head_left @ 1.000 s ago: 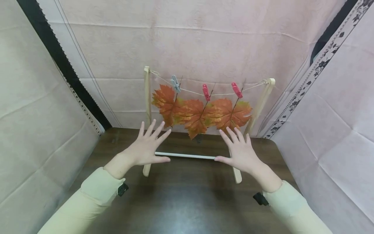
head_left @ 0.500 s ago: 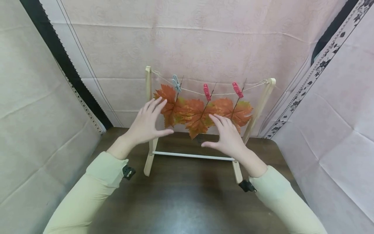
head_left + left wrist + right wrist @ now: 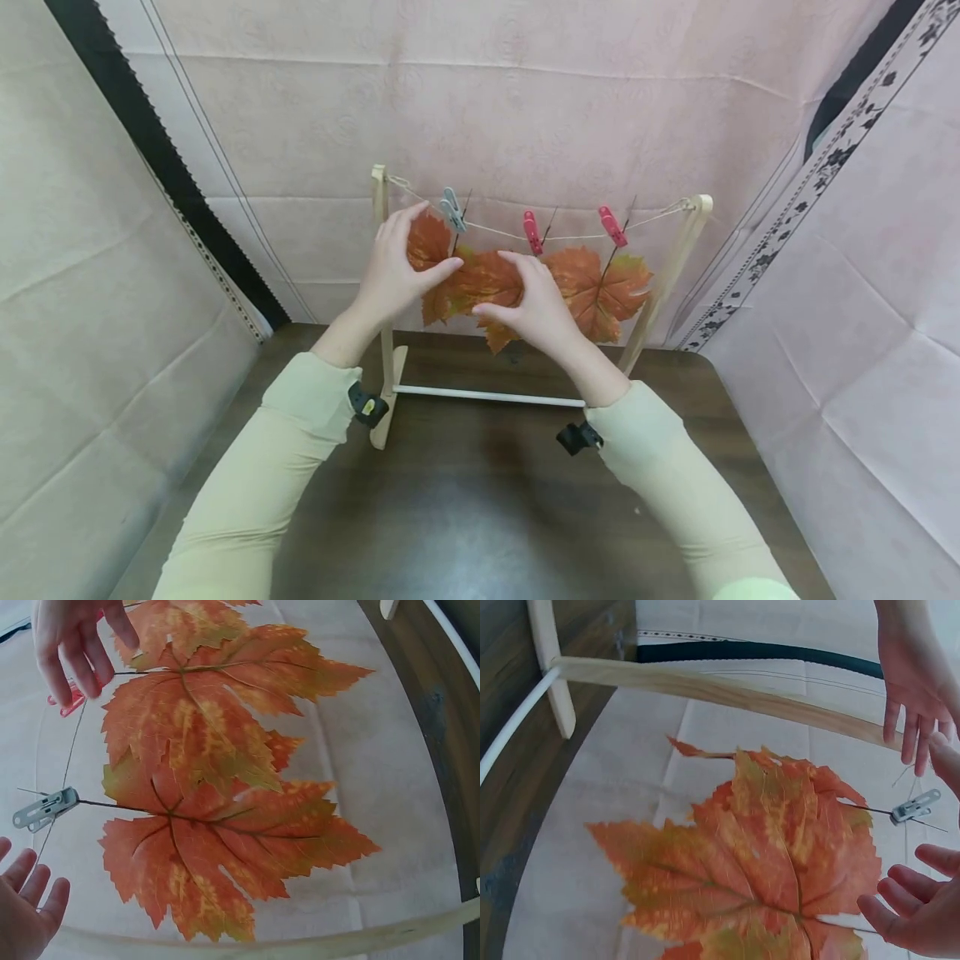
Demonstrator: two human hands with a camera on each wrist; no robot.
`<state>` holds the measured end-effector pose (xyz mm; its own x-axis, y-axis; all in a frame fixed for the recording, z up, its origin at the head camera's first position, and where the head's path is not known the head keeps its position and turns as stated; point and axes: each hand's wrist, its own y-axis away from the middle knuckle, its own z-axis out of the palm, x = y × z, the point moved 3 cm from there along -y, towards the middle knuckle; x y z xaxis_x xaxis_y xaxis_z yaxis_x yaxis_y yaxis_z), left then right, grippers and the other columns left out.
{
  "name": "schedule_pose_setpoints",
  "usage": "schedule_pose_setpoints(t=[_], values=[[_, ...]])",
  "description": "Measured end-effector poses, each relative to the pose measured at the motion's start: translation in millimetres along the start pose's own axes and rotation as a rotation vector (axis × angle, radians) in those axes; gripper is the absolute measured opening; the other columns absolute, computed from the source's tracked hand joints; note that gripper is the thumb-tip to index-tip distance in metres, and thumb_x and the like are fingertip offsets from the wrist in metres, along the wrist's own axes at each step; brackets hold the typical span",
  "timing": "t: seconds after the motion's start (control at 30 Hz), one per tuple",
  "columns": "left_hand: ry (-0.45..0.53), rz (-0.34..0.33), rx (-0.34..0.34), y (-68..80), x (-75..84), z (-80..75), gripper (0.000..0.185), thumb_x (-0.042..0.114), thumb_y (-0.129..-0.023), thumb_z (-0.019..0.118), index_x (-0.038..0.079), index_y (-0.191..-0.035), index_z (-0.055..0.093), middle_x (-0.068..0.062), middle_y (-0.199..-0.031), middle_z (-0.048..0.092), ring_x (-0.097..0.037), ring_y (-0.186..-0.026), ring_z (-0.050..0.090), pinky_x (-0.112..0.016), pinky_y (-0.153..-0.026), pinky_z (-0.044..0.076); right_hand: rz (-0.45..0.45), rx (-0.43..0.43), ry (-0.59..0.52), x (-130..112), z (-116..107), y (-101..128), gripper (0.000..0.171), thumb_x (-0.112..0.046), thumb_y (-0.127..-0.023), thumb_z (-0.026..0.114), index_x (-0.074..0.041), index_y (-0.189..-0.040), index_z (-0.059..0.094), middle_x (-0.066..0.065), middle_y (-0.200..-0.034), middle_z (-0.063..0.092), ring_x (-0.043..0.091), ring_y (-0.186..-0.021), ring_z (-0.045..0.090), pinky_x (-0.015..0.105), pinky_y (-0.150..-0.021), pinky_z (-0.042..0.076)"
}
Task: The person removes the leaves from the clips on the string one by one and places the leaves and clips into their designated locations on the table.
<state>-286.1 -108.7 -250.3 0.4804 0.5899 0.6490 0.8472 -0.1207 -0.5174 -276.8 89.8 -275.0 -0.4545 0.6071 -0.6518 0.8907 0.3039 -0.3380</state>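
Three orange maple leaves hang in an overlapping row from a string: the left leaf (image 3: 217, 825), the middle leaf (image 3: 202, 705) and the right leaf (image 3: 603, 292). A grey-blue clothespin (image 3: 452, 211) clips the left stem. Red clothespins, one in the middle (image 3: 532, 232) and one at the right (image 3: 612, 226), clip the others. My left hand (image 3: 392, 265) is raised in front of the left leaf, fingers spread from the thumb, near the grey-blue clothespin. Before the middle leaf is my right hand (image 3: 536, 304), thumb and fingers apart, nothing between them.
The string (image 3: 495, 232) runs between two wooden posts, left (image 3: 380, 200) and right (image 3: 667, 275). A white crossbar (image 3: 487, 395) joins the stand's base on the dark wooden table (image 3: 465, 500). Pale cloth (image 3: 480, 125) encloses the back and sides.
Both hands have risen from low in front of the stand toward the leaves and clothespins; the right hand has also moved left. Leaves and clothespins hang as before.
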Motion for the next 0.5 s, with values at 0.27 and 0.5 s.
schedule_pose_setpoints(t=[0.27, 0.5], values=[[0.152, -0.032, 0.007, -12.8, -1.1, 0.3, 0.074, 0.033, -0.084, 0.069, 0.014, -0.144, 0.031, -0.009, -0.140, 0.040, -0.025, -0.126, 0.041, -0.044, -0.102, 0.042, 0.079, 0.029, -0.133, -8.8, 14.9, -24.6, 0.078, -0.037, -0.079, 0.074, -0.009, -0.141, 0.037, 0.009, -0.145, 0.039, 0.024, -0.134, 0.037, 0.045, -0.109, 0.035], [0.211, -0.060, -0.019, -23.8, 3.9, 2.4, 0.072, 0.034, -0.086, 0.067, 0.015, -0.145, 0.030, -0.004, -0.141, 0.042, -0.020, -0.116, 0.051, -0.036, -0.094, 0.049, 0.116, 0.109, -0.251, -15.9, 22.4, -42.0, 0.071, -0.034, -0.081, 0.073, -0.009, -0.138, 0.040, 0.010, -0.142, 0.042, 0.024, -0.131, 0.041, 0.039, -0.106, 0.040]])
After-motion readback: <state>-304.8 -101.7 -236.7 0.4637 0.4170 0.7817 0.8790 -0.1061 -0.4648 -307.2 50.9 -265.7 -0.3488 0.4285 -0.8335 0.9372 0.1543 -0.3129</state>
